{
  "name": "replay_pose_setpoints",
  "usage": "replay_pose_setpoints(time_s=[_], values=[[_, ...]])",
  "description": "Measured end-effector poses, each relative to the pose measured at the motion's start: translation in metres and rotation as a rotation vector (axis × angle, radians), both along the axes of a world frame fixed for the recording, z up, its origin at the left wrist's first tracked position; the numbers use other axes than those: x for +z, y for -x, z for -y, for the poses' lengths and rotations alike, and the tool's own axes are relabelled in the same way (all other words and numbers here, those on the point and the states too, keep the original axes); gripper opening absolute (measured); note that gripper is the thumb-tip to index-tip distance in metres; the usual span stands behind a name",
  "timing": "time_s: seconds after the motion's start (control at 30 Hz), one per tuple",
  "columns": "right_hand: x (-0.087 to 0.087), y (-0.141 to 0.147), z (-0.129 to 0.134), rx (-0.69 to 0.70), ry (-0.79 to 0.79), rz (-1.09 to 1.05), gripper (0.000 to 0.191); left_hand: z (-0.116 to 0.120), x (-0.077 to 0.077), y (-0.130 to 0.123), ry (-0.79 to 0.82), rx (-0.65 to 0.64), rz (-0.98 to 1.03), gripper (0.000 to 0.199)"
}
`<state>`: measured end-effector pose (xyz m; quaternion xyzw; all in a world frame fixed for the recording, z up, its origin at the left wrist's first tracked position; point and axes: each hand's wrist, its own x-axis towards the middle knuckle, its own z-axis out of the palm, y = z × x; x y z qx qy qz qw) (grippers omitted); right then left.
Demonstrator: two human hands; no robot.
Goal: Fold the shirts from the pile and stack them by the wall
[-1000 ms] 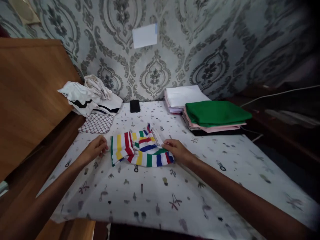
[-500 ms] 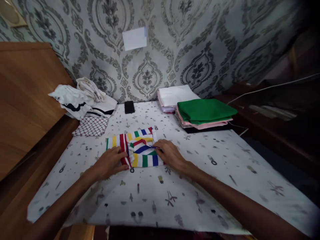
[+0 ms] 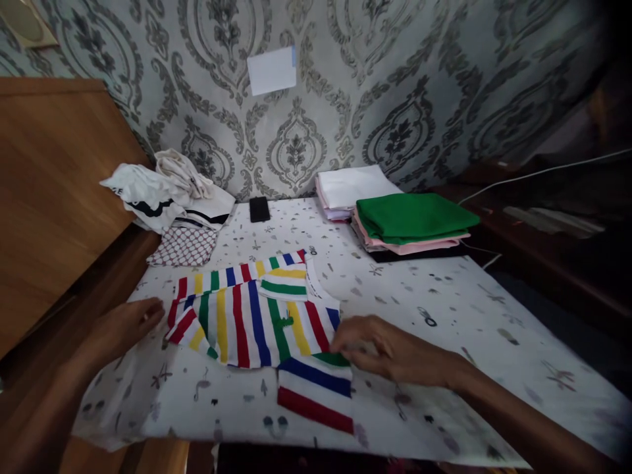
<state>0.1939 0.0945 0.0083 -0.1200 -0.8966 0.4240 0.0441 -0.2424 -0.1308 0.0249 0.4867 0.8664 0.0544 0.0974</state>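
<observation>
A T-shirt (image 3: 247, 322) with red, blue, yellow and green stripes lies on the patterned white cloth, its collar to the right. The far side is folded inward, with one short sleeve lying across the body. The near sleeve (image 3: 316, 388) spreads toward me. A small green motif sits on the chest. My right hand (image 3: 380, 349) is at the near shoulder, its bent fingers closed on the fabric there. Just left of the hem, my left hand (image 3: 123, 329) is off the shirt, empty, its fingers loosely bent and thumb apart.
Folded clothes with a green piece (image 3: 415, 217) on top are stacked at the right, beside a pile topped by white cloth (image 3: 358, 185). Loose white garments (image 3: 148, 194) lie back left. A black phone (image 3: 259, 209) rests near the wall. A wooden panel (image 3: 64, 171) borders the left.
The small folded bundle has been opened out leftward and toward me into a larger shape. My left hand has moved left off the fabric; my right hand has shifted right and nearer.
</observation>
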Motion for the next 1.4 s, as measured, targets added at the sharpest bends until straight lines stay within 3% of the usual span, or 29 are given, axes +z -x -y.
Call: replay_pose_setpoints(time_s=[0.1,0.2,0.37,0.43,0.5,0.6,0.7,0.8,0.93,1.0,1.13,1.2,1.27,1.4], values=[[0.000,0.038,-0.012,-0.124,-0.257,0.044,0.032,-0.035,0.001,-0.039,-0.044,-0.125,-0.082,0.037],[-0.007,0.076,-0.022,-0.127,-0.560,0.192,0.043,-0.067,-0.004,-0.067,0.007,-0.280,-0.213,0.037],[-0.014,0.103,-0.026,-0.140,-0.694,0.330,0.028,-0.085,-0.017,-0.062,0.143,-0.329,-0.401,0.038],[-0.013,0.106,-0.032,-0.228,-0.624,0.273,0.026,-0.086,-0.017,-0.044,0.152,-0.280,-0.386,0.033],[-0.011,0.112,-0.047,-0.374,-0.452,0.148,0.021,-0.090,-0.015,-0.018,0.098,-0.207,-0.298,0.028],[-0.003,0.139,-0.082,-0.627,-0.032,-0.088,0.012,-0.107,-0.009,0.029,-0.089,-0.150,-0.115,0.026],[0.002,0.180,-0.122,-0.785,0.347,-0.227,0.005,-0.134,-0.010,0.070,-0.216,-0.192,0.016,0.026],[-0.009,0.217,-0.152,-0.832,0.405,-0.239,0.009,-0.156,-0.021,0.092,-0.209,-0.199,0.049,0.025],[-0.044,0.237,-0.167,-0.848,0.300,-0.243,0.007,-0.160,-0.039,0.096,-0.166,-0.179,0.043,0.024],[-0.056,0.236,-0.168,-0.821,0.218,-0.273,0.009,-0.154,-0.043,0.091,-0.158,-0.165,-0.033,0.024],[-0.061,0.227,-0.169,-0.731,0.088,-0.360,0.040,-0.139,-0.037,0.056,-0.204,-0.215,-0.275,0.025],[-0.058,0.219,-0.166,-0.695,-0.010,-0.391,0.048,-0.127,-0.032,0.025,-0.261,-0.343,-0.197,0.027],[-0.058,0.207,-0.154,-0.639,-0.163,-0.398,0.045,-0.110,-0.029,-0.009,-0.266,-0.506,0.007,0.030],[-0.056,0.160,-0.097,-0.310,-0.451,-0.339,0.033,-0.067,-0.016,-0.061,-0.069,-0.714,0.246,0.032]])
